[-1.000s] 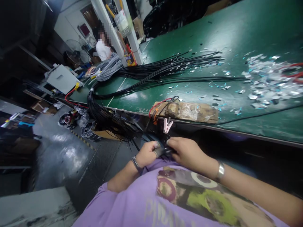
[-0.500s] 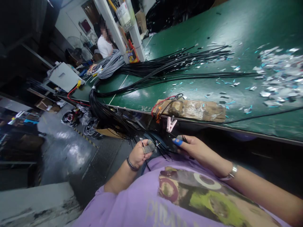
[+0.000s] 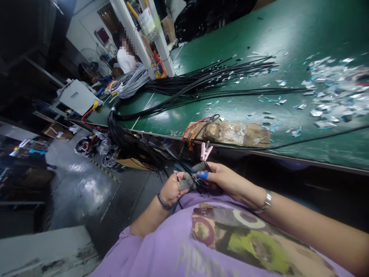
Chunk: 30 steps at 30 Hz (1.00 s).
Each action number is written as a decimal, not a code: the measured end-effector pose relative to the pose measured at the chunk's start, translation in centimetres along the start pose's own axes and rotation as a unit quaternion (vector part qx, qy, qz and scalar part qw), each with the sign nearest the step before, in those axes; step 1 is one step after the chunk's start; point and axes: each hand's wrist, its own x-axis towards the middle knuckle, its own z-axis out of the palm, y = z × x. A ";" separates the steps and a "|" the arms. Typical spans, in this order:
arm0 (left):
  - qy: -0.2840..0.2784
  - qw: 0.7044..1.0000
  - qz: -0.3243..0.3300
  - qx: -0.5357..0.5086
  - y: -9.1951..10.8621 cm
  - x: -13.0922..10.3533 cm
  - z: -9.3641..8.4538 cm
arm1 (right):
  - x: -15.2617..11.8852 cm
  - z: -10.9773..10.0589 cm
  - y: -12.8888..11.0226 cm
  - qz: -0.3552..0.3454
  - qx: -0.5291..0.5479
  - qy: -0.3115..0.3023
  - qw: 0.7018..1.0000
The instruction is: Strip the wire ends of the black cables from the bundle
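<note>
In front of my purple shirt, my left hand [image 3: 173, 188] is closed in a pinch on the stripped end of a black cable, thin wires showing at its fingertips. My right hand [image 3: 220, 176], thumb wrapped in blue tape, meets it there with finger and thumb pressed together at those wires. Grey wraps cover other fingertips on both hands. What exactly the right fingers grip is too small to tell. Below the bench edge, a bundle of black cables [image 3: 123, 134] hangs down toward my hands. A pink clothespin [image 3: 205, 151] is just above my right hand.
On the green bench [image 3: 288, 23] lie long black cables [image 3: 184, 84], a wooden block [image 3: 242, 134] with red and black leads, and scattered foil scraps [image 3: 340, 88]. A white post [image 3: 132, 34] stands at the back; a person in white [image 3: 126, 60] sits beyond.
My right hand has moved left to the wire ends at my left fingertips, closing the gap between the hands. My left hand has hardly moved.
</note>
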 end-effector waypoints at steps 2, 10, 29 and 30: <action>-0.002 1.000 -0.004 0.003 0.0 0.0 0.1 | 0.0 0.1 0.1 -0.001 0.015 0.010 1.000; -0.003 1.000 -0.012 0.026 -0.1 0.0 0.1 | -0.1 0.3 -0.1 0.003 0.024 0.040 0.999; 0.019 1.000 0.023 -0.007 -0.3 0.2 0.4 | -1.0 0.3 0.3 -0.040 -0.041 0.043 0.997; 0.020 0.999 0.026 -0.011 -0.3 0.2 0.4 | -1.1 0.2 0.3 -0.048 -0.038 0.047 0.997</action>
